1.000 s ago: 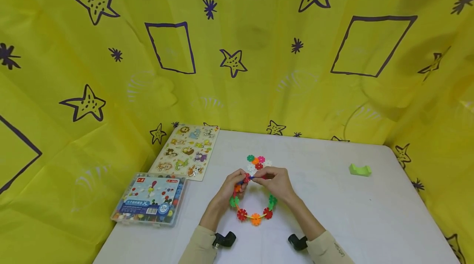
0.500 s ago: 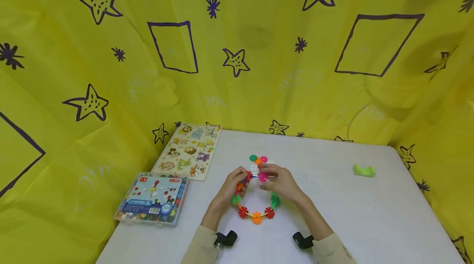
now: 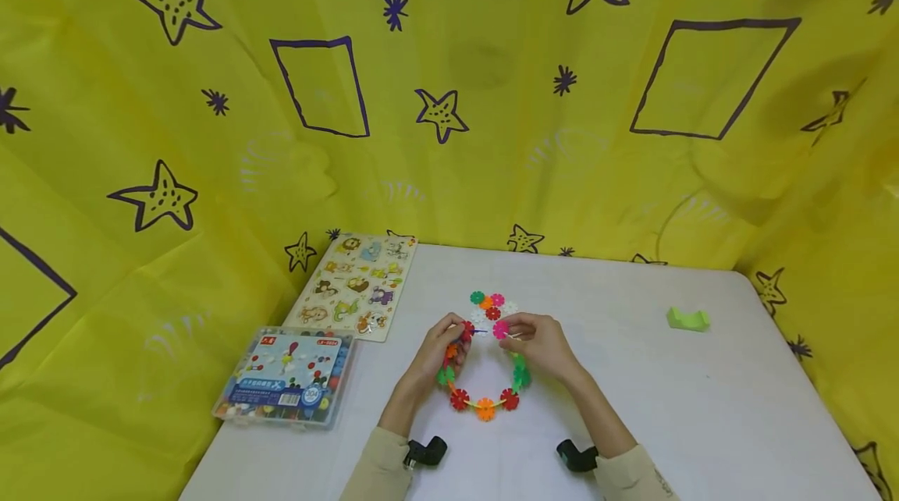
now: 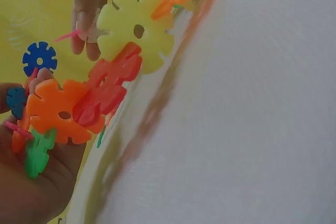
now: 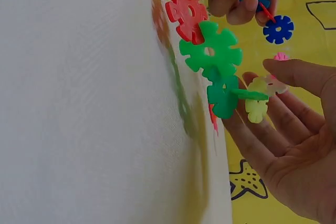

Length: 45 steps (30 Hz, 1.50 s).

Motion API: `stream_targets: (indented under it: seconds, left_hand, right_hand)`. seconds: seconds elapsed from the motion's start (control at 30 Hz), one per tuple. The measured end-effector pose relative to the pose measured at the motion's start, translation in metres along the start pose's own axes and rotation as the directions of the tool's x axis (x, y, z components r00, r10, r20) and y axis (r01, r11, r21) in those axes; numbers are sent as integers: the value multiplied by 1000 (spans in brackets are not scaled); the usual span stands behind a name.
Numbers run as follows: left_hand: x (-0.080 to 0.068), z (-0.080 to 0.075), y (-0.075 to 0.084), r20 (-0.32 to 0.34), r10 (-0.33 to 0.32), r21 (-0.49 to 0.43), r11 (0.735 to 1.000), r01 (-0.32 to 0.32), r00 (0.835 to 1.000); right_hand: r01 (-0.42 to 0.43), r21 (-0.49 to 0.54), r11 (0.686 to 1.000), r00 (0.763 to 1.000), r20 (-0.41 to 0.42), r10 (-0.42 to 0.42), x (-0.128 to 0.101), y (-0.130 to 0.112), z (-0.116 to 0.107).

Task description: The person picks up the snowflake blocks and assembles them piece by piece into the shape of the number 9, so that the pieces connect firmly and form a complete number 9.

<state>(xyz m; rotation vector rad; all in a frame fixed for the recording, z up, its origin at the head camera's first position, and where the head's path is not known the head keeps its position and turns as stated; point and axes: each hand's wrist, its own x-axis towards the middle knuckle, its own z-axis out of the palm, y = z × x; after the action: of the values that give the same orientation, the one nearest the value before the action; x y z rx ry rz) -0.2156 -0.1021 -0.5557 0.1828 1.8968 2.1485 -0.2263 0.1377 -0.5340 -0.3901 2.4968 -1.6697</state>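
Both hands sit over the white surface (image 3: 632,376), each on one open end of the ring-shaped chain of coloured plastic snowflake discs (image 3: 485,407). Left hand (image 3: 438,353): grip closed, fingers curled round the chain's left end by the red disc (image 3: 467,329). Right hand (image 3: 537,345): fingertips pinch the pink plastic snowflake disc (image 3: 500,330), palm otherwise fairly flat (wrist view shows the fingers mostly extended). The gap between the two ends runs left-right, pink disc just right of the red one, near but apart; the chain's bottom arc rests on the surface toward the person. Loose cluster of plastic snowflake discs (image 3: 488,304) lies just beyond the hands. Both forearms angle inward, wrists low.
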Motion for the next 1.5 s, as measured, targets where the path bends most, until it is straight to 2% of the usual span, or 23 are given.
stream_targets:
  seconds: [0.13, 0.23, 0.43, 0.6, 0.73, 0.9, 1.03, 1.3, 1.5]
  left_hand:
    - [0, 0, -1, -8, 8, -23, 1000, -9, 1000]
    - [1, 0, -1, -9, 1, -49, 999, -2, 1000]
    - [1, 0, -2, 0, 14, -38, 999, -14, 1000]
    - [0, 1, -2, -1, 23, -35, 999, -23, 1000]
    - [0, 3, -1, -1, 11, -47, 999, -11, 1000]
    - [0, 4, -1, -6, 26, -39, 999, -26, 1000]
    - [-1, 4, 0, -7, 50, -34, 998, -50, 999]
    - [-1, 7, 1, -2, 30, -61, 998, -30, 1000]
    - [-2, 6, -2, 23, 55, -71, 996, -53, 998]
  right_hand:
    - [-56, 108, 993, 998, 48, 51, 1, 1, -6]
    - [-49, 146, 988, 997, 69, 39, 1, 2, -10]
    - [31, 112, 993, 998, 57, -37, 0, 1, -12]
    - [47, 94, 995, 998, 46, -51, 0, 0, -10]
    - [56, 60, 997, 998, -7, -56, -1, -1, -9]
    - [17, 75, 997, 997, -76, -11, -2, -3, -7]
    - [-15, 131, 991, 996, -86, 26, -2, -5, -3]
    - [-42, 182, 982, 991, -120, 64, -2, -11, 5]
    - [-79, 223, 972, 985, -134, 111, -3, -10, 10]
